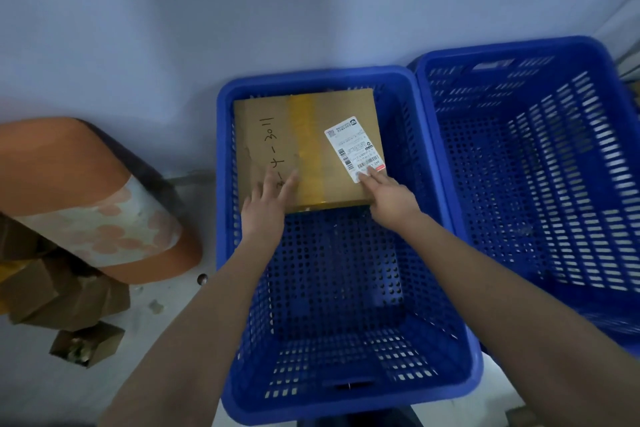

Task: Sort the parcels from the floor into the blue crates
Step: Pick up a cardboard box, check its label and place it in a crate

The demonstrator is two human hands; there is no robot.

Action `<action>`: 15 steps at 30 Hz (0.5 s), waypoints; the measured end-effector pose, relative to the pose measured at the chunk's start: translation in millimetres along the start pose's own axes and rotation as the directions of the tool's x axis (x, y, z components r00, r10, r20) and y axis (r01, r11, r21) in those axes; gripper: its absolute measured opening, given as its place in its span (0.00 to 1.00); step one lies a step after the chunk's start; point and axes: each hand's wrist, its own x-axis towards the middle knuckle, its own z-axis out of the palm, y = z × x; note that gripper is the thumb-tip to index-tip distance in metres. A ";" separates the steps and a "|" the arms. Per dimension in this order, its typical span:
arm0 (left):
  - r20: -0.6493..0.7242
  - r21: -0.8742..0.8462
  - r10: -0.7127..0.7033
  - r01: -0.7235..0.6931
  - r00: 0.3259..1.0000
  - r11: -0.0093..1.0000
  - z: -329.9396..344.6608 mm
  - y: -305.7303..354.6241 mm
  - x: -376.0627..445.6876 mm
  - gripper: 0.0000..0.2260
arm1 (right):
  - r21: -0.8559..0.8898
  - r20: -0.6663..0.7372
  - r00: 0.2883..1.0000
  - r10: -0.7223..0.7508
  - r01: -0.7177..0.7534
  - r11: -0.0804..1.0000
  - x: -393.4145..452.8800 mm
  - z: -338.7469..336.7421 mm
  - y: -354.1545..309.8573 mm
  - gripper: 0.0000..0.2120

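cardboard parcel (304,149) in left blue crate (446,378), handwritten "4-3011" | shipping label (355,149) unreadable | left hand (268,204), right hand (389,196): fingers spread flat on it, gripping nothing

One camera only — worn on the person's head, it looked forward and steeply down, wide-angled, so straight edges bowed toward the frame's margins. It sat close above the near blue crate (349,388), whose rim filled the lower middle, with both forearms reaching in from the bottom edge. A second crate (519,55) lay right — the wall (207,10) closed the top.
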 end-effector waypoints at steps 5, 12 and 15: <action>-0.112 0.009 0.108 -0.108 0.988 0.994 -3.1 20.3 -31.0 0.31 | 0.162 -0.243 0.970 -0.010 0.051 0.985 -74.2 4.7 23.8 0.29; 0.098 0.095 0.133 -0.142 0.986 0.985 -16.8 73.8 -58.9 0.29 | 0.815 -0.314 0.651 0.691 -0.189 0.548 -188.1 17.4 82.3 0.22; 0.071 0.141 0.254 -0.262 0.964 0.955 -23.9 118.4 -68.4 0.30 | 0.851 -0.212 0.575 0.790 -0.289 0.438 -240.0 35.8 121.8 0.23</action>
